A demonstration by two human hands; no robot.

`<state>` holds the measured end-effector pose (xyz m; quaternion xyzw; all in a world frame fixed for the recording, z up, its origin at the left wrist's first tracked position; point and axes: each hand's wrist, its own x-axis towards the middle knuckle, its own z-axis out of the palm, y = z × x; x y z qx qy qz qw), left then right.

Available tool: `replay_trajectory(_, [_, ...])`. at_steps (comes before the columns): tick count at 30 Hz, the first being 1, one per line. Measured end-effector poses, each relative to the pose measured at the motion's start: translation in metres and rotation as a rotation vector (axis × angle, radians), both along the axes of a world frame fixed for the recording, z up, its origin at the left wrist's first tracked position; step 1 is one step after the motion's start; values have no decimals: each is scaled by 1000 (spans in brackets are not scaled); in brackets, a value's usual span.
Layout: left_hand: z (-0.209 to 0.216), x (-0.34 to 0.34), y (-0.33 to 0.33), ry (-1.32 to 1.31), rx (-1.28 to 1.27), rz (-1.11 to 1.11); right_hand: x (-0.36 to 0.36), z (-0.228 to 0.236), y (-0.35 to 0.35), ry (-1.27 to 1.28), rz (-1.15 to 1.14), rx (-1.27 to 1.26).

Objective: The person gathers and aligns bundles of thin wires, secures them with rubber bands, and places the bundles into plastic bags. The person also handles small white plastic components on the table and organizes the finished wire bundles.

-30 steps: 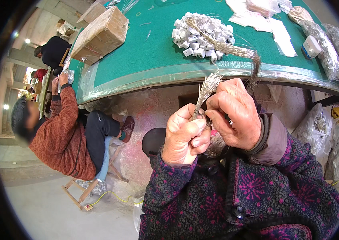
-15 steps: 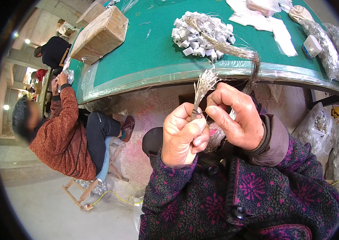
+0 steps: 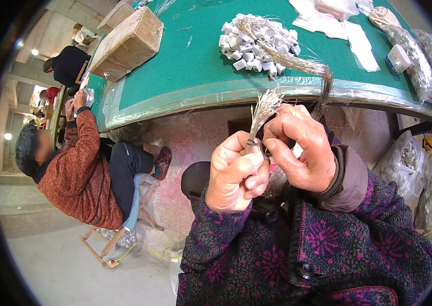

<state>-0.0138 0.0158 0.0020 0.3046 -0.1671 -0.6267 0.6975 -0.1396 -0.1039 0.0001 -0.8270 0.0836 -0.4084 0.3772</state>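
Note:
My left hand (image 3: 236, 173) is closed around a thin bundle of pale fibres (image 3: 264, 107) that fans out above the fist. A dark tie circles the bundle just above my thumb. My right hand (image 3: 302, 148) pinches at that tie, thumb and forefinger against the bundle. Both hands are held close to my chest, below the edge of the green table (image 3: 185, 71). A long hank of grey fibres (image 3: 297, 64) trails from a heap of small white pieces (image 3: 257, 46) over the table edge toward my right hand.
Cardboard boxes (image 3: 127, 43) stand at the table's far left. White packets (image 3: 343, 25) and clear bags (image 3: 425, 66) lie at the right. A person in a rust jacket (image 3: 78, 173) sits on a wooden stool to my left. Bags (image 3: 409, 163) sit under the table.
My hands have stayed in place; the right fingers have shifted slightly around the tie on the bundle.

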Motion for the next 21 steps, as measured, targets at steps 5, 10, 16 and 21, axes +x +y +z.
replay_trajectory(5, [0, 1, -2, -9, -1, 42, 1, 0, -3, 17, 24, 16])
replay_trajectory(10, [0, -6, -5, -211, 21, 177, -1, 0, 0, 55, 178, 464])
replay_trajectory(16, [4, -5, -1, -134, 59, 135, -3, 2, -5, -60, -11, -145])
replay_trajectory(21, [6, -1, -1, -89, 110, 115, -4, 5, -11, -69, -48, -476])
